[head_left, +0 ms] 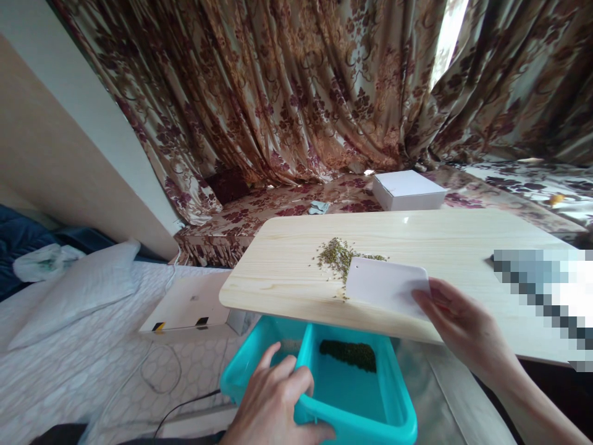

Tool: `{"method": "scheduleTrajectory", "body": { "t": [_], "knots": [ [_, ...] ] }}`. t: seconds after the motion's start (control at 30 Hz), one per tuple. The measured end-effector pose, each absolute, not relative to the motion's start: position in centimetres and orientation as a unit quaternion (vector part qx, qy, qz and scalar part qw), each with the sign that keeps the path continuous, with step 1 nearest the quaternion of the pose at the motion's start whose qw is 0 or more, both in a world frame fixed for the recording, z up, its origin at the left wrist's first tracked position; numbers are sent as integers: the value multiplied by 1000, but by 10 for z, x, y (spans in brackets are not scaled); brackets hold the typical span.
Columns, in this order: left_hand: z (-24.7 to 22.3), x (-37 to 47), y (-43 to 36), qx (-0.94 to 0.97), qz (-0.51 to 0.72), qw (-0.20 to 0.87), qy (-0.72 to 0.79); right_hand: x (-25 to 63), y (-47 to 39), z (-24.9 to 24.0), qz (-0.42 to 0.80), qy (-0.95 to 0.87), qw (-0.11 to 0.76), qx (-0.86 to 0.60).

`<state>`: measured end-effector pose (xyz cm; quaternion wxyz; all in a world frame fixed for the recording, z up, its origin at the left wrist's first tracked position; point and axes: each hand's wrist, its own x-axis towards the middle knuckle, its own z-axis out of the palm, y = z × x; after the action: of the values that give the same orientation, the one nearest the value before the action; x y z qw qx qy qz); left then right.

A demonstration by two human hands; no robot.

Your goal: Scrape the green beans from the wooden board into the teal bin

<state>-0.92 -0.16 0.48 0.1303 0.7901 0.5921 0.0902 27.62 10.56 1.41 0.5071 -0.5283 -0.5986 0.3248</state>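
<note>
My right hand [456, 312] grips the right end of a flat white board [386, 285], which is held low over the wooden table [278, 259]. Small green beans [336, 254] lie scattered on the tabletop at the board's left edge and behind it. Below the table's front edge is a turquoise bin [356, 408] with two compartments. Dark green beans [349, 355] lie in its right compartment; a little pale material shows in the left one. My left hand [282, 395] is closed on the bin's near rim by the divider, the index finger reaching over the left compartment.
Behind the table, a white box [407, 188] and a small pale cloth [319, 207] rest on a floral-covered surface. A blurred-out object [546, 284] is at the table's right. Left of the bin, a white carton [189, 306] and a cable [180, 395] lie on the bed [106, 327].
</note>
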Motion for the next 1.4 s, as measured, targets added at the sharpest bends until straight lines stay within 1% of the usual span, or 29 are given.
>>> {"method": "scheduleTrajectory", "body": {
  "t": [0.4, 0.67, 0.8, 0.9, 1.1, 1.23, 1.4],
  "knots": [
    [8, -9, -1, 788, 87, 140, 593, 273, 100, 20, 299, -591, 515, -544],
    [6, -9, -2, 788, 108, 138, 590, 272, 99, 12, 302, -583, 527, -539],
    [4, -10, -2, 789, 116, 136, 588, 275, 98, 20, 289, -577, 523, -557],
    [2, -10, -2, 787, 119, 135, 590, 270, 96, 25, 289, -578, 534, -545],
    [5, -8, -2, 785, 105, 146, 593, 243, 100, 22, 316, -635, 505, -492],
    [7, -9, -3, 779, 103, 146, 601, 235, 112, 15, 320, -657, 484, -482],
    [5, -13, -3, 778, 106, 151, 600, 239, 117, 17, 289, -636, 513, -499]
  ]
}}
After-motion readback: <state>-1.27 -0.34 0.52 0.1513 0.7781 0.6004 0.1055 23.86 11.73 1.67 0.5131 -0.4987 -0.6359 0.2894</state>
